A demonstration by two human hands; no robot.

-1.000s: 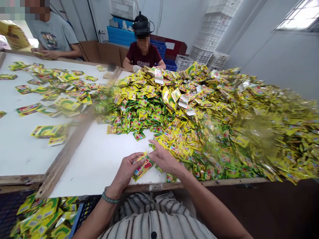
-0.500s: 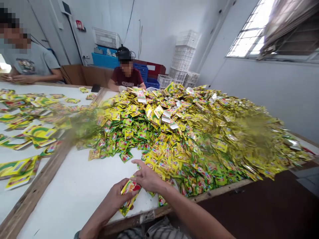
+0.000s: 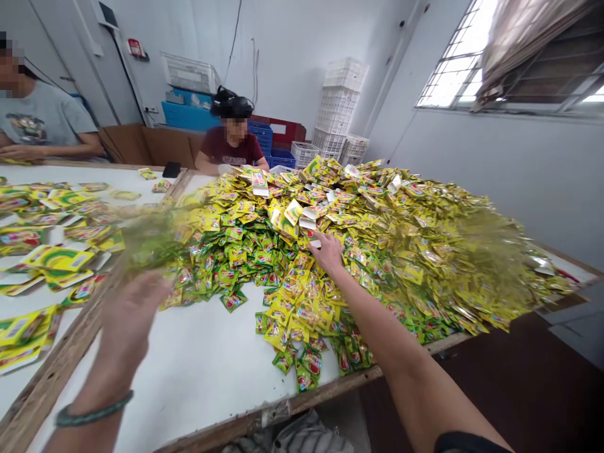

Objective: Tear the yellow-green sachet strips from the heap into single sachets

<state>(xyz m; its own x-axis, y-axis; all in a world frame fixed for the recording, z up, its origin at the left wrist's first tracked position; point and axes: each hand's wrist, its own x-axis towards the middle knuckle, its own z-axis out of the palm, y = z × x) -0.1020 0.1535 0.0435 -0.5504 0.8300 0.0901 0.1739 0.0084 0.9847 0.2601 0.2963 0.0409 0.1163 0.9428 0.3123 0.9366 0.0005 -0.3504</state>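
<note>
My left hand (image 3: 134, 311), wearing a dark cord bracelet at the wrist, is over the wooden divider on the left. Motion smears its fingers, and I cannot make out whether anything is in them. My right hand (image 3: 329, 253) reaches across to the pile with fingers spread, its fingertips at a small yellow-and-white carton (image 3: 309, 223). Around it lie shiny yellow sachets (image 3: 306, 286) and, lower down, green sachets (image 3: 233, 301) with red pictures.
Flat yellow-green cartons (image 3: 61, 258) lie on the white tabletop beyond the wooden divider (image 3: 56, 371). Two people sit across the table, one in a maroon shirt (image 3: 231, 151), one in a light shirt (image 3: 51, 119). White crates (image 3: 337, 107) are stacked behind.
My hands have parted: the left swung left toward the divider, the right reached forward onto the pile. The yellow carton they held together is no longer visible between them.
</note>
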